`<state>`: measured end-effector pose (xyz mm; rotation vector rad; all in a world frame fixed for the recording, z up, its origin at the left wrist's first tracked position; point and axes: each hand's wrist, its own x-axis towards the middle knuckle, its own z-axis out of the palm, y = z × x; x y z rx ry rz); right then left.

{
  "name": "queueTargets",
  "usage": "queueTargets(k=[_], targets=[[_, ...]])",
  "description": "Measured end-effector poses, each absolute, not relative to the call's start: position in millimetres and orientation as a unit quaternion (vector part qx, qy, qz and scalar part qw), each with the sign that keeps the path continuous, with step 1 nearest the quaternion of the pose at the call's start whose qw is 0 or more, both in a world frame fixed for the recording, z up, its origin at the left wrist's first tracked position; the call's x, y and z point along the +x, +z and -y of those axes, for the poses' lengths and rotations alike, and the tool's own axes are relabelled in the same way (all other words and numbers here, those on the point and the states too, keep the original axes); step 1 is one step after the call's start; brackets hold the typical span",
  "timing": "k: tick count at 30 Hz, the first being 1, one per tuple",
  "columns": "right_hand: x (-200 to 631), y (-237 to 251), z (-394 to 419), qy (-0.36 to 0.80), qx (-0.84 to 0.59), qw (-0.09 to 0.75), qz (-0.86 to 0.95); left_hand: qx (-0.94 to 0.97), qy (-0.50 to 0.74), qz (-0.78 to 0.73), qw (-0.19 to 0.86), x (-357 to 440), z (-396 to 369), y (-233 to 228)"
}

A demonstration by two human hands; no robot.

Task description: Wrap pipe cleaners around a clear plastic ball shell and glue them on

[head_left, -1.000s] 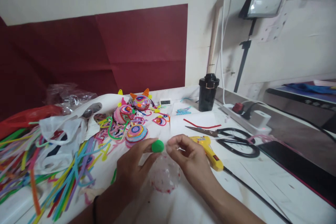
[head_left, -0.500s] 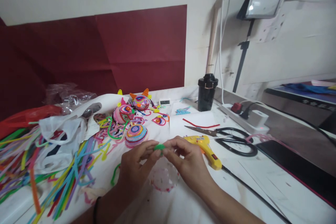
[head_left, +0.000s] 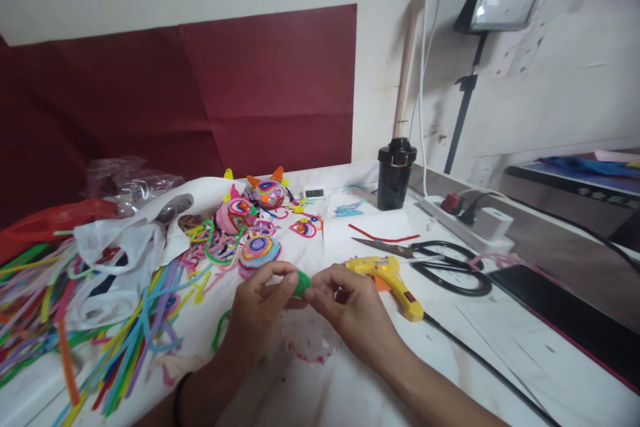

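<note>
A small green coil (head_left: 301, 284), seemingly of pipe cleaner, is pinched between the fingertips of both hands. My left hand (head_left: 265, 303) grips its left side with thumb and forefinger. On the other side, my right hand (head_left: 350, 300) has its thumb and forefinger closed on the lower right edge. Beneath the hands stands a clear plastic dome (head_left: 313, 340) with reddish bits around its lower rim, partly hidden by the fingers. Just beyond lies a ball wrapped in coloured pipe cleaners (head_left: 260, 252). To the right of my right hand is a yellow glue gun (head_left: 387, 273).
Loose pipe cleaners (head_left: 135, 327) and a white plastic bag (head_left: 113, 273) cover the left. Two decorated balls with ears, one an orange-eared ball (head_left: 270, 192), sit behind. Black-handled scissors (head_left: 445, 267), a black cup (head_left: 395, 177), a power strip (head_left: 465, 223) and a dark phone-like slab (head_left: 565, 317) lie right.
The green coil has been tilted from nearly flat to more upright, showing its broad face. Both hands have shifted slightly, still holding it above the dome.
</note>
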<state>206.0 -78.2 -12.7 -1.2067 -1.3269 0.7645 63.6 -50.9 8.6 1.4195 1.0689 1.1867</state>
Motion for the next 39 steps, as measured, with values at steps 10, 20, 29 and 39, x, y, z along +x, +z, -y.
queueTargets(k=[10,20,29,39], targets=[[208.2,-3.0,76.8,0.445,-0.494,0.562,0.492,0.568,0.438,-0.429,0.549,61.6,46.4,8.2],[208.4,-3.1,77.8,0.448,-0.485,0.550,0.512,0.609,0.420,-0.434,0.513,60.8,48.6,9.7],[221.6,1.0,75.3,0.420,-0.501,0.578,0.489,0.619,0.496,-0.437,0.424,43.5,23.0,17.6],[245.7,9.1,69.1,0.425,-0.482,0.646,0.411,0.833,0.237,-0.391,0.310,36.3,14.1,16.0]])
